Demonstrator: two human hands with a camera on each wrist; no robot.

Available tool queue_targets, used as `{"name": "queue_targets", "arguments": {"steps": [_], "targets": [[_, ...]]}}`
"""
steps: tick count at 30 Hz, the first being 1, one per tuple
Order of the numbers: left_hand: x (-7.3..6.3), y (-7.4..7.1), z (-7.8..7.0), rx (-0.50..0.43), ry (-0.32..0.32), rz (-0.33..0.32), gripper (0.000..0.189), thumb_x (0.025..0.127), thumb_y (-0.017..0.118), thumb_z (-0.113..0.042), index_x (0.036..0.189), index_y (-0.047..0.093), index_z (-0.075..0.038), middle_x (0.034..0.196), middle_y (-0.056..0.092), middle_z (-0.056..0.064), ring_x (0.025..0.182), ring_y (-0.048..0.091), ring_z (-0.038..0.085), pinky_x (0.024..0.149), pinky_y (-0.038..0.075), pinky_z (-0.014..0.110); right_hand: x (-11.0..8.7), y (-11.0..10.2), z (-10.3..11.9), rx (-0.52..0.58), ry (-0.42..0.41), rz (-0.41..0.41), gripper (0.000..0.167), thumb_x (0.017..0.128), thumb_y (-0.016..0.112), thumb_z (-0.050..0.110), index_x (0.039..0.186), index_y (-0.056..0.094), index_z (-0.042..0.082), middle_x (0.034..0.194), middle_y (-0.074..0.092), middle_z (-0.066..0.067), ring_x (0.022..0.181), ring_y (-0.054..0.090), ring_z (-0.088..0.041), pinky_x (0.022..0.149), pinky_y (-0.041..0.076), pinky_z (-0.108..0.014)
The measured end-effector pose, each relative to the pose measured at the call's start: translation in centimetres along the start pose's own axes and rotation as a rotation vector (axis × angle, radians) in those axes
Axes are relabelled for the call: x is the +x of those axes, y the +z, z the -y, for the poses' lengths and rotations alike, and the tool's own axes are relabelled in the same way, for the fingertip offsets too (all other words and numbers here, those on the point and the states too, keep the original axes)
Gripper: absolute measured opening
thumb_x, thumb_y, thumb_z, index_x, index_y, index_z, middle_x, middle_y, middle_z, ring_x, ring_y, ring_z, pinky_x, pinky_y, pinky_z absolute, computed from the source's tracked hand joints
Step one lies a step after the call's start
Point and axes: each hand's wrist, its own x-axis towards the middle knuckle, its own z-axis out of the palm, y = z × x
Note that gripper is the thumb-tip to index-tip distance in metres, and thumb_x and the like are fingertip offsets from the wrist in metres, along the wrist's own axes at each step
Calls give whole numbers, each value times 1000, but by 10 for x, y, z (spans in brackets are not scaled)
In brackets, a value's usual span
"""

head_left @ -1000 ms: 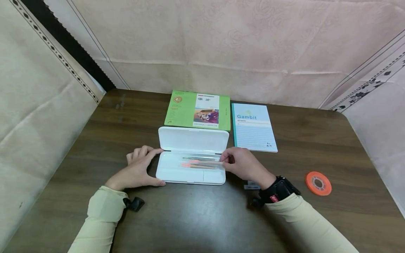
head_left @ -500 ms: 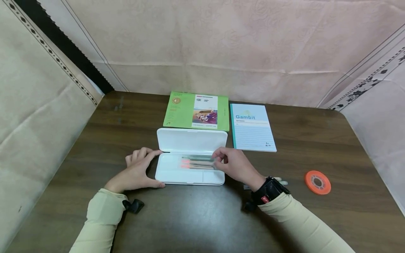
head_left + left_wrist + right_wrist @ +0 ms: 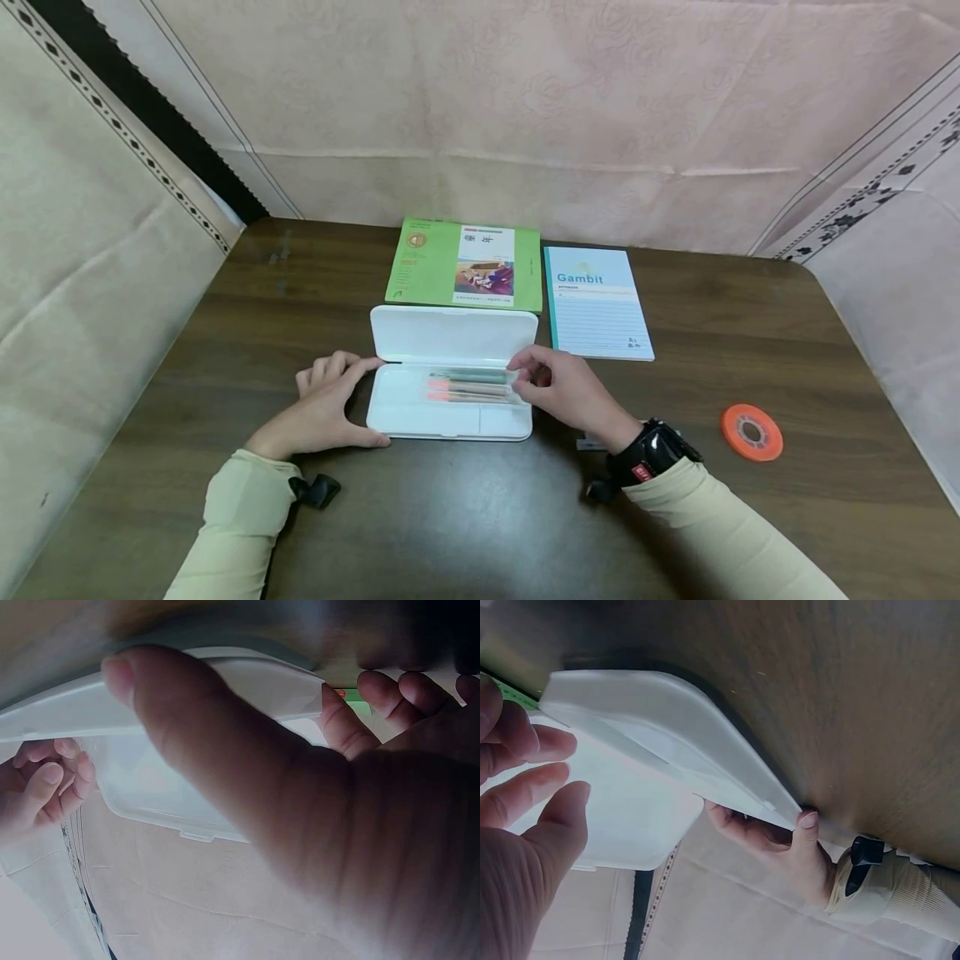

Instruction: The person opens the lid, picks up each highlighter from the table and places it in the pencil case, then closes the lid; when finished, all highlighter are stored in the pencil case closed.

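Note:
A white pencil case [image 3: 423,421] lies with its lid [image 3: 453,333] raised. Inside its tray are slim pens [image 3: 468,387], some with pink ends and one greenish. At the case's left end my left hand [image 3: 330,404] holds it, thumb at the near corner and index finger at the far corner. In the left wrist view that thumb lies along the case wall [image 3: 277,690]. My right hand [image 3: 562,387] hovers at the right end of the tray beside the pens. In the right wrist view, its thumb and fingertips [image 3: 571,796] are apart with nothing between them.
Behind the case lies a green book [image 3: 427,262], with a pale blue notebook [image 3: 600,308] to its right. An orange ring-shaped roll [image 3: 765,446] is at the right of the wooden table [image 3: 450,525]. A small grey item [image 3: 588,445] is partly hidden by the right wrist.
My right hand moved left over the tray with a pen, let it go beside the others, then drew back slightly right. The left hand stayed on the case.

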Motion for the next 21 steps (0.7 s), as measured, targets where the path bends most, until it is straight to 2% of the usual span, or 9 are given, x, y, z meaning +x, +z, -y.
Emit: {"name": "queue_targets", "arguments": {"steps": [6, 10, 15, 21], "targets": [[0, 0, 0, -5, 9, -5, 100, 63, 86, -57, 145, 42, -19, 124, 44, 10, 108, 31, 29, 85, 16, 48, -12, -18, -11, 23, 46, 5, 23, 92, 67, 19, 114, 67, 13, 91, 63, -2, 78, 54, -19, 63, 45, -27], [-1, 0, 0, -8, 9, -4, 100, 63, 86, -57, 145, 43, -19, 123, 44, 10, 108, 31, 30, 85, 16, 48, -24, -35, -25, 37, 73, -2, 23, 93, 66, 19, 116, 67, 12, 94, 65, -3, 79, 56, -19, 69, 46, -29], [-1, 0, 0, -9, 4, 0, 100, 63, 86, -58, 145, 43, -18, 123, 44, 11, 108, 31, 30, 85, 16, 48, -43, -60, -43, -1, 114, -7, 24, 94, 66, 18, 116, 66, 11, 98, 66, -5, 83, 56, -20, 72, 48, -30], [0, 0, 1, 1, 10, -6, 100, 63, 86, -59, 144, 43, -18, 123, 44, 11, 107, 31, 29, 85, 17, 48, -69, -86, -62, -81, 172, -6, 22, 95, 65, 21, 115, 65, 11, 99, 66, -5, 82, 57, -20, 66, 47, -29]]}}
